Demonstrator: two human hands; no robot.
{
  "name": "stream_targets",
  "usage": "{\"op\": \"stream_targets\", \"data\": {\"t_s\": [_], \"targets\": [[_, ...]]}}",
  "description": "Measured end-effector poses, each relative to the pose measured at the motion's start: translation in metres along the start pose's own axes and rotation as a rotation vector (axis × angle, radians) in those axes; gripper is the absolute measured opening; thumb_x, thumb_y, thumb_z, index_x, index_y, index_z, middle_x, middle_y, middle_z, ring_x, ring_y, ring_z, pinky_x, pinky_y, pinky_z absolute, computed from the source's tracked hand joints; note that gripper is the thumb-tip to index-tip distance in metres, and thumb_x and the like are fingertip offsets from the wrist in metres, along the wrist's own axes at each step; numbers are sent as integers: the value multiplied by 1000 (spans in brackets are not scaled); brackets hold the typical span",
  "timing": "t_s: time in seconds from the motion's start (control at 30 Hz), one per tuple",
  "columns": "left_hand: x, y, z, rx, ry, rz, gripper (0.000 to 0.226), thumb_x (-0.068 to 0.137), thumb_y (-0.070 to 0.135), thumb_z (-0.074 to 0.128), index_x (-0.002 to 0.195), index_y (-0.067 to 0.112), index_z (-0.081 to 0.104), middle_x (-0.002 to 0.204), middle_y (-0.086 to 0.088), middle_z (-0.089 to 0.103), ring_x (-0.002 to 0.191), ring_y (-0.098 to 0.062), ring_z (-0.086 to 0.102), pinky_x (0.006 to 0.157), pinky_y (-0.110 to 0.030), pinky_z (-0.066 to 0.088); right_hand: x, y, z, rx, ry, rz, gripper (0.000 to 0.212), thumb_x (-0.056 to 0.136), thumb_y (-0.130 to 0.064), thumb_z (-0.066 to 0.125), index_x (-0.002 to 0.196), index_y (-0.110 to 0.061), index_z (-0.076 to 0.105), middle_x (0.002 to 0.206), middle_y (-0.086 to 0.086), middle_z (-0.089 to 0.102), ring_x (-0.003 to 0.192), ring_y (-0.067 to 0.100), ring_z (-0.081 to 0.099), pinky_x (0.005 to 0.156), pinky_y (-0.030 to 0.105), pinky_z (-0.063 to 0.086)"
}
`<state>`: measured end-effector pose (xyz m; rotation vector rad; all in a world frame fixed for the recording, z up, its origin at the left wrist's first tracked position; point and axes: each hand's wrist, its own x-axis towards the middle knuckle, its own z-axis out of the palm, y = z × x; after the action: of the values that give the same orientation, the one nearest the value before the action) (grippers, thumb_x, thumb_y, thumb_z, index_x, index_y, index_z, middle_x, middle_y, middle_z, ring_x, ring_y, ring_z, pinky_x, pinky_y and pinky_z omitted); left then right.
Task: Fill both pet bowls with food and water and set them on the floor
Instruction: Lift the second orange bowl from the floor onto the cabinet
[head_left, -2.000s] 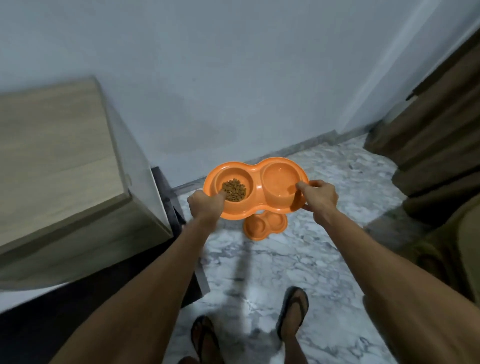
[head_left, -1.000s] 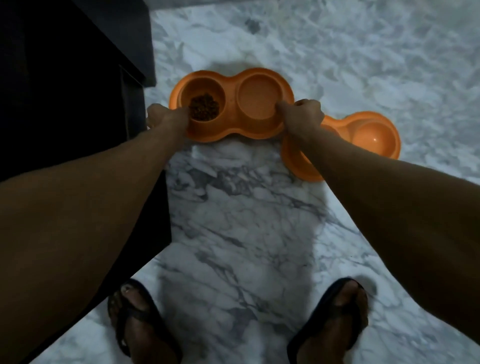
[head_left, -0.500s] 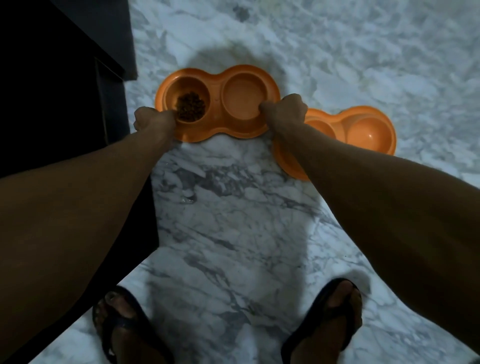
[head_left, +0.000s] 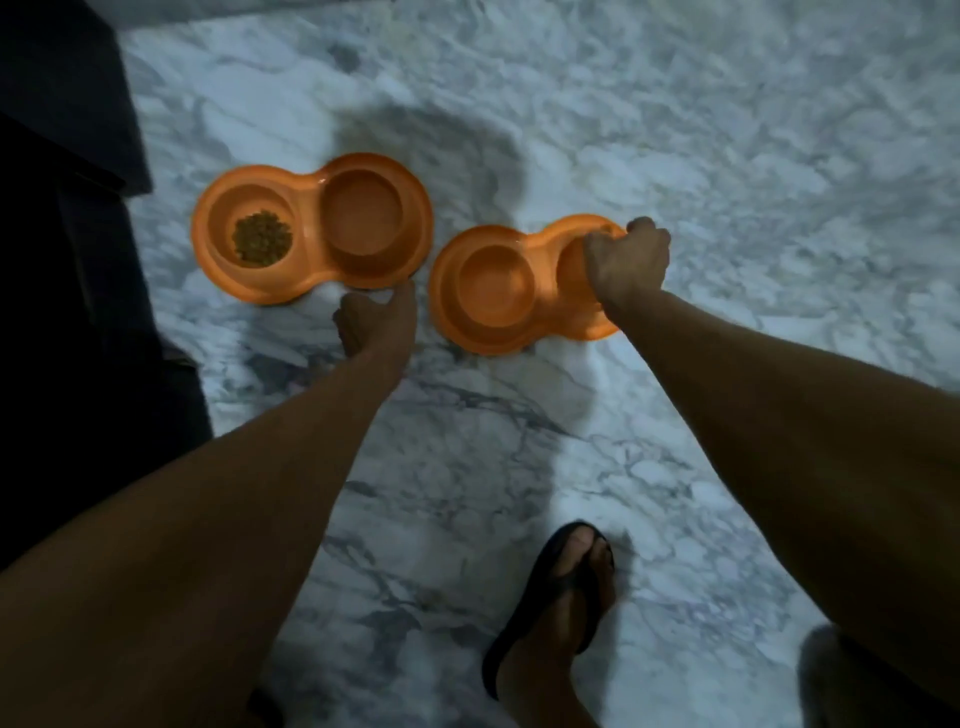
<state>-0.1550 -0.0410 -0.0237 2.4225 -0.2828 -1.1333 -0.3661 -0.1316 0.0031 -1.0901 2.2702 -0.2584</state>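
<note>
Dim light, view straight down onto a white and grey marble floor (head_left: 727, 156).

Two orange double pet bowls sit flat on the floor, side by side and just apart, neither stacked on the other.
- Left double bowl (head_left: 311, 189): farther and to the left, near the dark cabinet (head_left: 62, 291) at the left edge. Its left well holds a small heap of brown kibble (head_left: 261, 245). The right well shows only smooth orange; I cannot tell whether there is water in it.
- Right double bowl (head_left: 540, 260): slightly nearer, angled, with its right end farther away. The left well looks bare, and the right well is mostly hidden under the hand.

Left hand (head_left: 376, 322): low over the floor at the near right corner of the left double bowl, by the gap between the two bowls. The fingers are loosely bent and hold nothing, with one digit reaching toward the rim. I cannot tell whether it touches.

Right hand (head_left: 628, 260): over the right end of the right double bowl, fingers curled down over its far rim, gripping it.

Both forearms are stretched forward from the near edge. One foot in a black sandal (head_left: 561, 592) stands on the floor, near, right of centre.
</note>
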Motion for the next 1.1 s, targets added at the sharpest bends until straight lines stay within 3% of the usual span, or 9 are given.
{"op": "stream_targets", "data": {"t_s": [0.1, 0.2, 0.33, 0.5, 0.6, 0.7, 0.87, 1.03, 1.1], "targets": [[-26, 2, 35, 44, -217, -47, 96, 80, 61, 65, 148, 2, 31, 150, -17, 38, 136, -33, 41, 108, -46, 41, 16, 33, -12, -29, -59, 149, 57, 87, -28, 60, 136, -5, 44, 142, 16, 40, 126, 37, 48, 104, 43, 44], [-30, 2, 62, 73, -240, -40, 99, 82, 52, 70, 152, 5, 18, 157, -16, 26, 139, -34, 36, 107, -47, 41, 22, 58, -13, 43, -155, 198, 61, 82, -31, 70, 131, -4, 48, 133, 15, 52, 118, 33, 56, 97, 45, 51], [-25, -5, 71, 122, -138, -16, 71, 87, 30, 67, 144, 3, 34, 147, -18, 37, 126, -35, 48, 95, -43, 50, 23, 77, -7, 72, -180, 165, 41, 80, -29, 75, 109, -4, 61, 99, 11, 62, 104, 30, 63, 91, 44, 55], [-52, 0, 45, 94, -67, -29, 59, 81, 25, 66, 133, 1, 49, 135, -19, 51, 115, -35, 56, 78, -34, 45, -1, 71, -32, 128, -189, 204, 41, 81, -30, 75, 111, -5, 60, 98, 9, 61, 99, 27, 63, 86, 41, 57], [-88, 17, 10, 61, -48, -27, 57, 75, 29, 67, 122, -2, 58, 123, -19, 61, 104, -35, 62, 73, -34, 48, -30, 54, -72, 149, -183, 212, 48, 81, -31, 76, 116, -4, 58, 106, 13, 63, 103, 30, 62, 89, 44, 55], [-142, 49, -41, 8, -42, -24, 28, 78, 22, 69, 96, 1, 62, 97, -13, 64, 87, -30, 62, 68, -32, 45, -70, 21, -129, 186, -181, 216, 52, 81, -32, 76, 121, -5, 56, 116, 15, 62, 106, 31, 61, 90, 43, 54], [-261, 113, -149, -123, 37, -49, 12, 79, 12, 70, 82, 3, 62, 83, -11, 63, 81, -26, 58, 69, -32, 43, -160, -52, -246, 247, -187, 235, 63, 79, -35, 78, 132, -10, 53, 122, 15, 62, 109, 34, 61, 91, 44, 54], [-363, 169, -260, -210, 97, -57, 42, 76, 19, 74, 112, 1, 63, 108, -17, 66, 99, -33, 65, 82, -38, 55, -252, -123, -361, 302, -207, 198, 61, 77, -31, 73, 132, -13, 53, 118, 14, 61, 102, 32, 62, 90, 48, 55], [-395, 186, -301, -210, 99, -20, 51, 77, 22, 71, 122, 2, 58, 107, -14, 60, 94, -32, 63, 82, -39, 55, -287, -145, -396, 335, -204, 167, 59, 78, -30, 72, 131, -12, 54, 115, 15, 62, 98, 31, 62, 86, 45, 55]]}}
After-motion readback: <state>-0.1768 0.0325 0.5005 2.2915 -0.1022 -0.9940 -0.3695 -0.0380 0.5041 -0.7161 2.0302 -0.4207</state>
